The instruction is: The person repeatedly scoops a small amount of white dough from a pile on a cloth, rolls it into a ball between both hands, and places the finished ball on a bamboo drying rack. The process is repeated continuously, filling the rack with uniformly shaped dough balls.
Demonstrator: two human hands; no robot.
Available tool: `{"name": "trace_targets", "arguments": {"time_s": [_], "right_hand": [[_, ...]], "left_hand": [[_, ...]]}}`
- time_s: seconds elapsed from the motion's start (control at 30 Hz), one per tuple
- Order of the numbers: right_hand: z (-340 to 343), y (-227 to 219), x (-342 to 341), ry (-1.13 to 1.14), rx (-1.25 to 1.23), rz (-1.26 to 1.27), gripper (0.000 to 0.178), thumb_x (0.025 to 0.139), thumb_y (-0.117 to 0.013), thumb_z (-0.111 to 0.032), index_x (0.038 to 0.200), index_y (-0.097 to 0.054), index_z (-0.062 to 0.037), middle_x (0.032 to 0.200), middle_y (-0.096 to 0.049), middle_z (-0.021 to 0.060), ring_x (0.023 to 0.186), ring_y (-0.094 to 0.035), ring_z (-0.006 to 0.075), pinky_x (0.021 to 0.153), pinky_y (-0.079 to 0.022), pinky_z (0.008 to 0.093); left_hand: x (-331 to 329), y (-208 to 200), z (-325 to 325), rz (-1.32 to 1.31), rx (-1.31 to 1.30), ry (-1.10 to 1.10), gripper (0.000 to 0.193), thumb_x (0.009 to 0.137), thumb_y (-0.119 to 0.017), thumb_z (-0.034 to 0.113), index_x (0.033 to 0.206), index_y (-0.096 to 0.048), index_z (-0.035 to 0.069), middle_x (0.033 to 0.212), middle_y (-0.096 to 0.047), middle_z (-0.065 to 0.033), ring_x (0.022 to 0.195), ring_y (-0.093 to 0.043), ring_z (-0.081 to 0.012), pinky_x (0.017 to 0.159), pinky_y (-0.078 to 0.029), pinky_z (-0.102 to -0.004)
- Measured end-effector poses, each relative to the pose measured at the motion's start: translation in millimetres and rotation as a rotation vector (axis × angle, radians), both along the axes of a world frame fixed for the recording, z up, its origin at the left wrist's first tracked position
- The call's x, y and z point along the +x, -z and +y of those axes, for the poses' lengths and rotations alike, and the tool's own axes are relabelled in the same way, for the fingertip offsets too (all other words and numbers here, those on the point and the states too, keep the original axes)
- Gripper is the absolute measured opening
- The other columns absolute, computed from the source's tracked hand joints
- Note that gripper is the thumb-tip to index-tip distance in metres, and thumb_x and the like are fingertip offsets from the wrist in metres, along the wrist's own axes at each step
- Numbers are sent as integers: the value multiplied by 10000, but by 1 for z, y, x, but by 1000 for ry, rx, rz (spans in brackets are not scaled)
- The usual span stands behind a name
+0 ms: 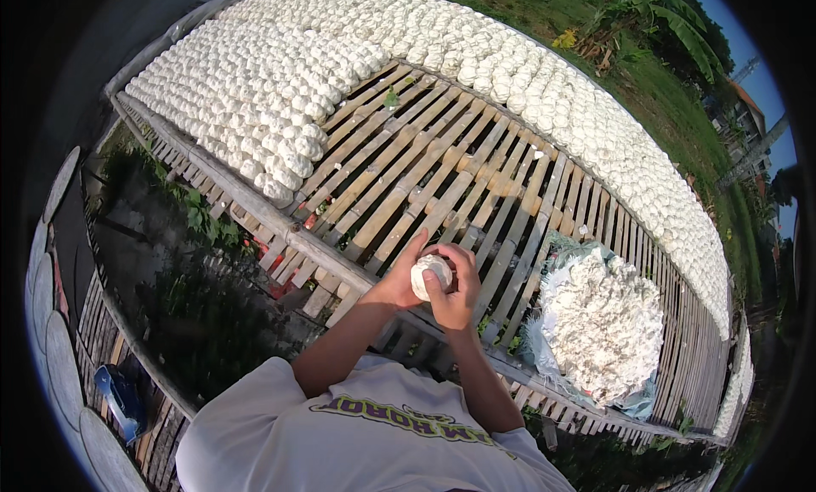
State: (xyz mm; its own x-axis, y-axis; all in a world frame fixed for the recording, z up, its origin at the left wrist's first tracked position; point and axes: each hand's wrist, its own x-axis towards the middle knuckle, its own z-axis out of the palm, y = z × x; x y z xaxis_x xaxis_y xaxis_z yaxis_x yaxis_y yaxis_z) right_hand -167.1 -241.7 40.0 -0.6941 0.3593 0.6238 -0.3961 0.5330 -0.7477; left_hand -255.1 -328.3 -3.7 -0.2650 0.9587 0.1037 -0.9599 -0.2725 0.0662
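Note:
Both of my hands close around one round, white, doughy ball (pixel 431 278) above the near edge of the bamboo rack. My left hand (pixel 399 275) cups it from the left side. From the right, my right hand (pixel 459 290) wraps over it, its thumb pressed on the ball's front. Right of my hands, an open woven sack (pixel 534 337) holds a heap of crumbly white mash (pixel 603 326). Ahead and to the left, many similar white balls (pixel 246 110) lie in tight rows on the slats.
Bare bamboo slats (pixel 425 173) with gaps between them spread in front of me, dotted with small white crumbs. A bamboo pole (pixel 331 258) runs along the near edge. Another band of white balls (pixel 544 88) curves along the far side. A blue object (pixel 121 400) lies at lower left.

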Motion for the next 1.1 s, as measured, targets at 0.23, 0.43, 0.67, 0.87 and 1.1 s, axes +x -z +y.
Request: {"name": "trace_targets", "arguments": {"time_s": [0.23,0.43,0.67,0.87,1.1], "right_hand": [[-39,5,-55,91,-114,-158,351,892,-806,-80,1210,-674,-6,1162,-670,176,1042,-678,302,925,-539,384],[-71,-5,-104,-201,84,-57,551,840,-848,-177,1316,-626,-8,1212,-651,198,1112,-650,366,956,-523,439],[-69,22,-152,-493,-112,-478,559,965,-781,-186,1429,-526,-10,1247,-656,120,1093,-662,249,927,-550,385],[-39,69,-196,-402,-1138,-800,364,1053,-685,-248,1339,-566,-57,1229,-666,80,1127,-679,204,930,-578,384],[-1,99,-331,-230,-1131,-813,404,1041,-688,-282,1350,-505,-96,1292,-640,90,1181,-664,266,977,-590,547]], "left_hand": [[-17,-12,-28,-48,-536,-450,701,1062,-326,619,1297,-620,27,1269,-706,-179,1173,-679,-325,1043,-518,-475],[-80,3,-82,-36,-302,-321,732,1046,-412,678,1363,-588,43,1347,-668,-227,1221,-657,-399,1079,-510,-522],[-111,42,-107,-184,-512,-623,671,1042,-430,651,1414,-502,98,1302,-664,-171,1204,-651,-346,1104,-481,-513],[-125,65,-156,1315,-1369,-1029,451,992,-631,344,1323,-555,47,1322,-618,-176,1265,-573,-359,1091,-433,-465],[-128,74,-160,1848,-1616,-947,304,822,-759,220,1074,-657,84,917,-659,-72,830,-655,-288,724,-524,-425]]}}
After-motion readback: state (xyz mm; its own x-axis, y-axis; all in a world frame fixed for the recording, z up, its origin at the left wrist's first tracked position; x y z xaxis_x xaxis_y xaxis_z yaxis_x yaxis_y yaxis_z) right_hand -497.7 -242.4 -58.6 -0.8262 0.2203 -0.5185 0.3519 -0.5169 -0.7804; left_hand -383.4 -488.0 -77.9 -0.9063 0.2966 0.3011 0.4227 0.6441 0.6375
